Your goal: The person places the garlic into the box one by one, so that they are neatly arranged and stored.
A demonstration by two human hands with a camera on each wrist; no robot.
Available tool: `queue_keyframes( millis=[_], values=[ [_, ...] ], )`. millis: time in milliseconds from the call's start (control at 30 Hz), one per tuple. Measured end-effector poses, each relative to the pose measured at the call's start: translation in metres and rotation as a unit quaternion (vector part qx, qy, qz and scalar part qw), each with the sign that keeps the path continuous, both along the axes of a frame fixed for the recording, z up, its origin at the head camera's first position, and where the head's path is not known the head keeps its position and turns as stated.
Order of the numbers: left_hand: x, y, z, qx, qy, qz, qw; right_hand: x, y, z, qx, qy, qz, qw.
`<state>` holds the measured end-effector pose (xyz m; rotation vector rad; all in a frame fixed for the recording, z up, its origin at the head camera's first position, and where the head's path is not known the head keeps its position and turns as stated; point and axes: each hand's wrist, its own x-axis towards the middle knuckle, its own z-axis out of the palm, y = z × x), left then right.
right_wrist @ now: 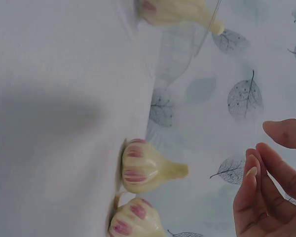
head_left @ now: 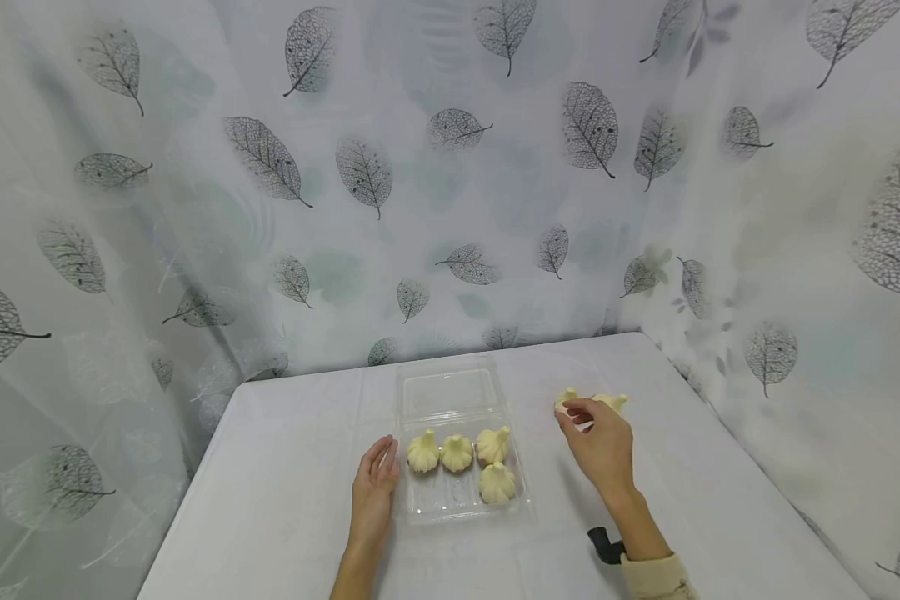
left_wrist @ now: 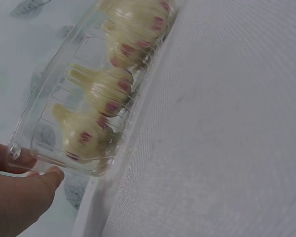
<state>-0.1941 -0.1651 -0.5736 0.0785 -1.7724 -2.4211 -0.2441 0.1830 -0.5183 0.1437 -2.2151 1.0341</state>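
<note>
A clear plastic clamshell box (head_left: 444, 502) lies with its lid folded back on the white table. Several pale garlic bulbs (head_left: 457, 452) sit in it, along the back row and at the right side; reddish patches show on the bulbs (left_wrist: 83, 137) in the left wrist view. My left hand (head_left: 375, 483) rests along the box's left side, fingertips at its edge. To the right, my right hand (head_left: 602, 442) hovers by two loose bulbs. The right wrist view shows one garlic bulb (right_wrist: 147, 167) beside another garlic bulb (right_wrist: 136, 219), both apart from the bent, empty fingers.
The folded-back lid (head_left: 450, 392) lies behind the box. A black curved object (head_left: 605, 546) appears beside my right forearm. Leaf-print curtains (head_left: 457, 200) surround the back and sides of the white table (head_left: 285, 475).
</note>
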Motion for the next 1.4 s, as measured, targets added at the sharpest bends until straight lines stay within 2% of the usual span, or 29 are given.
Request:
queue_keyframes(
  millis=[200, 433, 867, 1167, 1267, 1400],
  values=[
    [-0.001, 0.000, 0.000, 0.010, 0.002, 0.002, 0.9999, -0.011, 0.021, -0.009, -0.014, -0.011, -0.031, 0.9994],
    [-0.001, 0.000, -0.002, -0.003, -0.006, 0.002, 1.0000, -0.019, 0.036, -0.019, -0.015, -0.011, -0.064, 0.9978],
    [-0.002, -0.001, -0.003, -0.014, -0.002, -0.006, 0.9999, -0.032, 0.060, -0.025, -0.031, -0.096, -0.137, 0.9855],
    [-0.002, 0.000, -0.002, -0.014, -0.007, -0.004, 0.9999, -0.038, 0.069, -0.029, -0.022, -0.139, -0.127, 0.9819],
    [-0.002, 0.000, -0.003, -0.016, -0.005, -0.003, 0.9999, -0.040, 0.071, -0.031, -0.020, -0.127, -0.120, 0.9843],
    [-0.003, 0.000, -0.003, -0.017, -0.001, -0.003, 0.9998, -0.044, 0.074, -0.033, -0.016, -0.090, -0.117, 0.9889]
  ],
)
